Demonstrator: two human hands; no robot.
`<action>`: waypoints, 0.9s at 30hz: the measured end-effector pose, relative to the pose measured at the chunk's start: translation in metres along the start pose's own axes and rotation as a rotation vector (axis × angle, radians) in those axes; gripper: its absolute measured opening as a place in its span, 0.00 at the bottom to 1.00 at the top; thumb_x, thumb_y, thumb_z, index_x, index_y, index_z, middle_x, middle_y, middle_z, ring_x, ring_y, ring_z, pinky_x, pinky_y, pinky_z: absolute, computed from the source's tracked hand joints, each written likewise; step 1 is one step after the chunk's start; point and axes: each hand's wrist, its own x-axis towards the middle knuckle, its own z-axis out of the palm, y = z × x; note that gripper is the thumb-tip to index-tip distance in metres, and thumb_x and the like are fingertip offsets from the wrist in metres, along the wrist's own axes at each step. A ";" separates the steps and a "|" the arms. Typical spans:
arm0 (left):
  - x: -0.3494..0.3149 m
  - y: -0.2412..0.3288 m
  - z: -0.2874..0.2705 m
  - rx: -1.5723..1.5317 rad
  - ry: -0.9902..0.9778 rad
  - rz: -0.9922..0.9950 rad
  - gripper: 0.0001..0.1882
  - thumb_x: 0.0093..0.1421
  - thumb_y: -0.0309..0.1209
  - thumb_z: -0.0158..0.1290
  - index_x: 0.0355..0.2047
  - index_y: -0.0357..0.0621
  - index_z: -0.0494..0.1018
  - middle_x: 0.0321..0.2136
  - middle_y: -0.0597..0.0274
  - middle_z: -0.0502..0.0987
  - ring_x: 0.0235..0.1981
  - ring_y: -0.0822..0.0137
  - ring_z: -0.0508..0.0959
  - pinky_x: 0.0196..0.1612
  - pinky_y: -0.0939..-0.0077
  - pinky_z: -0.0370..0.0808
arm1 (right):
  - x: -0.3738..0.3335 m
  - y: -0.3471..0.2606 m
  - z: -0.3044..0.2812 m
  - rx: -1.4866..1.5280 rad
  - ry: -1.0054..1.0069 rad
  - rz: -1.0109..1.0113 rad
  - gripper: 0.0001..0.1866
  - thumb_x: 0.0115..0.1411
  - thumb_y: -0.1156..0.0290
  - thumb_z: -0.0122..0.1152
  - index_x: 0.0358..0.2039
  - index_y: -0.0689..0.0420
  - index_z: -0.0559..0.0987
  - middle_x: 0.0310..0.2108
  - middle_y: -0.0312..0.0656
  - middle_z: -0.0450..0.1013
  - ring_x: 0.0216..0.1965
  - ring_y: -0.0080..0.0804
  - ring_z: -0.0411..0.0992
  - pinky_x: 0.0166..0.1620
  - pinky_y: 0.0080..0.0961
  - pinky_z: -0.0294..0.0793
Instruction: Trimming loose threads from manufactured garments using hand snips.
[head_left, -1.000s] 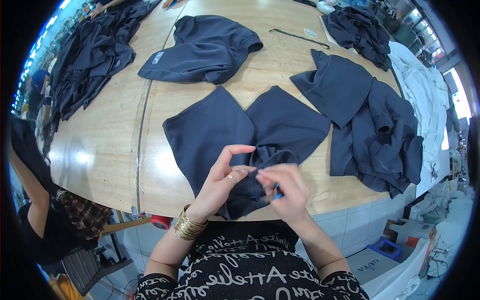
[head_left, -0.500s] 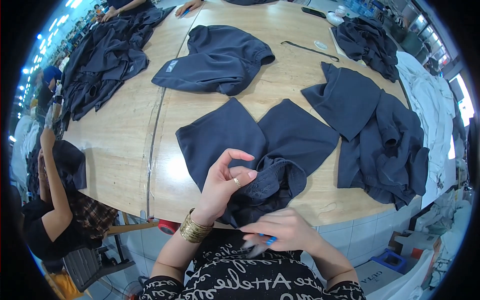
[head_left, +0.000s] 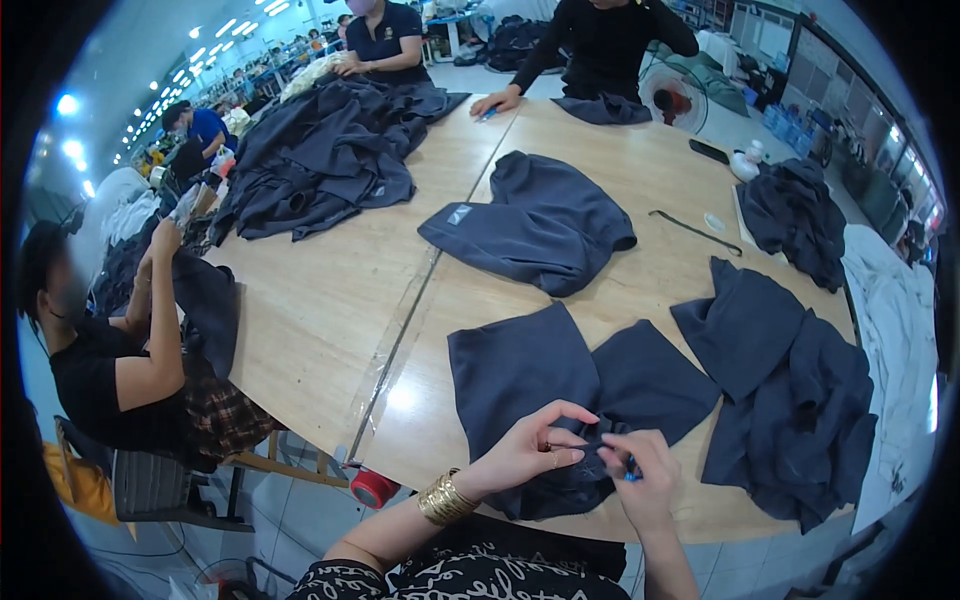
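Note:
A pair of dark navy shorts (head_left: 530,375) lies at the near table edge, its legs spread away from me and its gathered waistband toward me. My left hand (head_left: 535,452), with a gold bracelet on the wrist, pinches the waistband between thumb and fingers. Close beside it, my right hand (head_left: 645,475) is closed around small blue-handled thread snips (head_left: 631,472). The snips' blades are mostly hidden and blurred. Both hands meet over the waistband fabric.
Another dark garment (head_left: 540,225) lies beyond, with a dark cord (head_left: 695,232) to its right. Dark garments (head_left: 790,390) are heaped at right, and a larger pile (head_left: 320,160) at far left. Co-workers sit left (head_left: 120,350) and stand across the table. White cloth (head_left: 890,340) hangs at the right edge.
The view has tilted up and shifted left, showing more of the co-workers. My right hand with the snips has risen from near my body to the waistband beside my left hand.

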 end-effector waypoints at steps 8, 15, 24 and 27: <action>0.003 -0.002 -0.008 0.102 0.032 -0.034 0.19 0.61 0.22 0.53 0.51 0.42 0.64 0.29 0.68 0.77 0.32 0.85 0.72 0.38 0.88 0.67 | 0.002 0.005 -0.001 0.039 -0.251 0.034 0.17 0.39 0.86 0.65 0.32 0.56 0.81 0.29 0.37 0.70 0.24 0.26 0.71 0.26 0.21 0.70; 0.008 -0.013 -0.006 0.014 0.042 -0.027 0.17 0.60 0.23 0.54 0.50 0.41 0.66 0.30 0.68 0.77 0.33 0.84 0.73 0.42 0.87 0.67 | -0.001 0.001 0.008 0.082 -0.106 0.116 0.15 0.38 0.88 0.65 0.29 0.59 0.79 0.29 0.37 0.69 0.23 0.25 0.69 0.25 0.19 0.68; 0.008 -0.007 -0.006 0.103 0.070 0.010 0.17 0.61 0.23 0.53 0.51 0.40 0.65 0.32 0.67 0.77 0.35 0.84 0.73 0.43 0.87 0.68 | -0.002 0.011 0.020 -0.051 -0.041 0.015 0.18 0.38 0.91 0.55 0.30 0.57 0.76 0.31 0.40 0.69 0.25 0.32 0.72 0.25 0.25 0.71; 0.005 -0.008 -0.005 0.211 0.079 0.052 0.16 0.62 0.23 0.52 0.50 0.40 0.66 0.31 0.67 0.77 0.35 0.83 0.72 0.42 0.87 0.68 | -0.004 0.010 0.020 0.029 -0.087 0.086 0.14 0.43 0.90 0.57 0.31 0.59 0.74 0.30 0.42 0.65 0.26 0.34 0.68 0.28 0.25 0.68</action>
